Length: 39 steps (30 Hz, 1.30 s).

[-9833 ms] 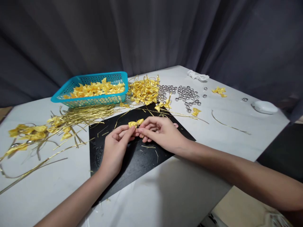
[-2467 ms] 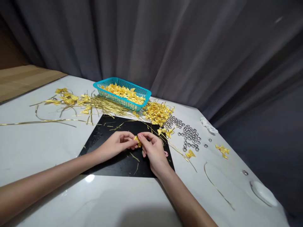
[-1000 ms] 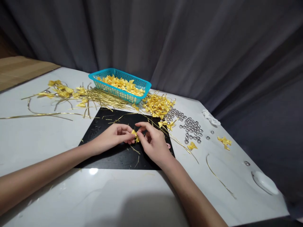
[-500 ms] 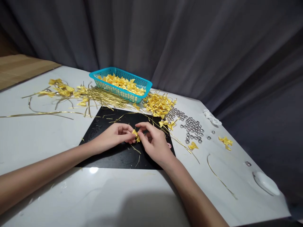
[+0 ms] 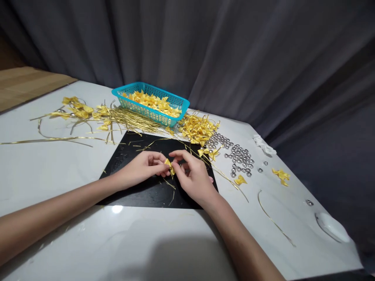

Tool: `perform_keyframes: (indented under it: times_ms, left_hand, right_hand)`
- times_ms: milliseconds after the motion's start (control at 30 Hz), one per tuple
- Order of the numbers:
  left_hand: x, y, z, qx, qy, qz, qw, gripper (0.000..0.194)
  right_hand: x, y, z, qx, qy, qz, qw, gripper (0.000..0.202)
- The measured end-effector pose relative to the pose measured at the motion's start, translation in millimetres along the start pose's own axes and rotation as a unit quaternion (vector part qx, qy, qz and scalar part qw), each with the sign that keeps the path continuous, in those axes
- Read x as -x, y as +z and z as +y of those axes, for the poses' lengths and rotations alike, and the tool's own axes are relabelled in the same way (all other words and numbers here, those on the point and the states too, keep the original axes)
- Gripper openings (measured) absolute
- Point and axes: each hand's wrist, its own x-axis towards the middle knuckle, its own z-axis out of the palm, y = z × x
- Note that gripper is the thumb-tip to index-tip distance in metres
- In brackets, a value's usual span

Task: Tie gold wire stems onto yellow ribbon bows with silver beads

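Over the black mat (image 5: 117, 160), a small yellow ribbon bow (image 5: 168, 163) is pinched between the fingertips of both hands. My left hand (image 5: 149, 164) grips it from the left, with thumb and forefinger pressed together. From the right, my right hand (image 5: 191, 173) has its thumb and forefinger at the bow's other side, fingers curled. Thin gold strand scraps (image 5: 170, 184) lie on the mat just below the hands. The fingers partly hide the bow.
Behind the mat stands a teal basket (image 5: 150, 112) of yellow bows. Beside it are gold strands (image 5: 133, 119) and a bow pile (image 5: 196, 128). Silver beads (image 5: 240, 156), a white cloth (image 5: 263, 144) and a white oval object (image 5: 332, 227) lie to the right.
The view has shifted slightly, moving the scene a little to the right. The bow is tilted somewhat differently between the fingers; both hands keep their grip.
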Motion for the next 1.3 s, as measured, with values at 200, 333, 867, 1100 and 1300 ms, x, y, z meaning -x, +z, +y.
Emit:
perform_keyframes:
  times_ms: [200, 333, 867, 1100, 1300]
  left_hand:
    - [-0.6, 0.1, -2.2, 0.014, -0.01, 0.009, 1.0, 0.013]
    - [0.0, 0.4, -1.0, 0.02, -0.014, 0.031, 0.999, 0.009]
    - [3.3, 7.9, 3.6, 0.005, -0.026, 0.099, 0.995, 0.017]
    - [4.8, 8.4, 1.7, 0.046, -0.05, 0.119, 0.991, 0.02]
    - [4.4, 6.3, 2.0, 0.036, -0.042, 0.101, 0.993, 0.014]
  right_hand:
    - [0.0, -2.5, -2.6, 0.018, -0.031, -0.014, 0.999, 0.017]
    - [0.4, -2.5, -2.0, 0.014, -0.047, -0.017, 0.999, 0.022]
    - [0.3, -0.4, -1.3, 0.067, -0.051, -0.002, 0.996, 0.015]
    - [0.5, 1.5, -0.3, 0.042, -0.01, 0.027, 0.999, 0.013]
    - [-1.7, -0.3, -0.1, -0.021, 0.061, 0.008, 0.998, 0.011]
